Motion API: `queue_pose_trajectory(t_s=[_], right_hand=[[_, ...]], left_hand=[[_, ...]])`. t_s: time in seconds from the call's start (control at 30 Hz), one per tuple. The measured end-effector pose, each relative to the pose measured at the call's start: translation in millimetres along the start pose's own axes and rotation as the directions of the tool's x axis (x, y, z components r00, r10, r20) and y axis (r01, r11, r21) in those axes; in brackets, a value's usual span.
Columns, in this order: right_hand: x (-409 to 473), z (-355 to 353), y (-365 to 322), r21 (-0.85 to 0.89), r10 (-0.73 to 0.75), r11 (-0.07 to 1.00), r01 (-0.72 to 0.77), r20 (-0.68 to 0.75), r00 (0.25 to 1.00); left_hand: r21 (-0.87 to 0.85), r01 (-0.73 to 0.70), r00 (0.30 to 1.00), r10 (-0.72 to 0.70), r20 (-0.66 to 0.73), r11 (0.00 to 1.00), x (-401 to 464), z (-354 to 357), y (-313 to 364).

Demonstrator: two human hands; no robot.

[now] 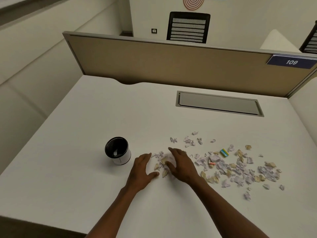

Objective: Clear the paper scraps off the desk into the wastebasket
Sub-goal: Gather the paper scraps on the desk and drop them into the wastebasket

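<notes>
Several small white and tan paper scraps (pixel 238 169) lie spread over the right half of the white desk (pixel 85 117). A small cluster of scraps (pixel 162 162) sits between my two hands. My left hand (pixel 142 170) rests flat on the desk, fingers apart, just left of that cluster. My right hand (pixel 181 165) lies over its right side, fingers spread and cupped toward the left. The wastebasket (pixel 118 151), a small white cylinder with a black rim and dark inside, stands left of my left hand.
A green and yellow eraser (pixel 224 152) and a small pink bit (pixel 212 163) lie among the scraps. A grey cable flap (pixel 218 103) is set into the desk at the back. A tan partition (pixel 163 64) closes the far edge.
</notes>
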State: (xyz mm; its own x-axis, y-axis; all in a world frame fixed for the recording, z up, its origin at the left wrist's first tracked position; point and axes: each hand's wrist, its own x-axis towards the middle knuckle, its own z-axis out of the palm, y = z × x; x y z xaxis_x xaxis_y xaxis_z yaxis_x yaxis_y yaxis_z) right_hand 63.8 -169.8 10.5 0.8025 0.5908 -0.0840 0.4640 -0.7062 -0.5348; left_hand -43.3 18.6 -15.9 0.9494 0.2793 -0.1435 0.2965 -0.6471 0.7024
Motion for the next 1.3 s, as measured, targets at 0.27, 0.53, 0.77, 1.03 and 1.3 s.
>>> queue_pose_trajectory(t_s=[0.27, 0.53, 0.77, 1.03, 1.3], right_hand=[[8, -5, -4, -0.213, -0.021, 0.973, 0.091, 0.309, 0.951], [12, -2, -14, -0.130, -0.022, 0.990, 0.051, 0.217, 0.976], [9, 1, -22, 0.075, 0.030, 0.997, -0.036, 0.084, 0.996], [8, 0, -24, 0.322, 0.111, 0.938, -0.127, 0.069, 0.991], [8, -12, -45, 0.575, 0.124, 0.807, -0.133, 0.056, 0.991]], left_hand=[[0.134, -0.059, 0.965, 0.023, 0.261, 0.989, 34, -10, 18], [0.052, -0.075, 0.976, 0.063, 0.207, 0.996, 28, 6, 31], [-0.075, -0.087, 0.995, 0.090, 0.045, 0.993, 15, 13, 38], [-0.218, -0.001, 0.996, -0.019, -0.088, 0.976, 6, 8, 39], [-0.356, 0.046, 0.978, -0.115, -0.175, 0.933, 2, -17, 46]])
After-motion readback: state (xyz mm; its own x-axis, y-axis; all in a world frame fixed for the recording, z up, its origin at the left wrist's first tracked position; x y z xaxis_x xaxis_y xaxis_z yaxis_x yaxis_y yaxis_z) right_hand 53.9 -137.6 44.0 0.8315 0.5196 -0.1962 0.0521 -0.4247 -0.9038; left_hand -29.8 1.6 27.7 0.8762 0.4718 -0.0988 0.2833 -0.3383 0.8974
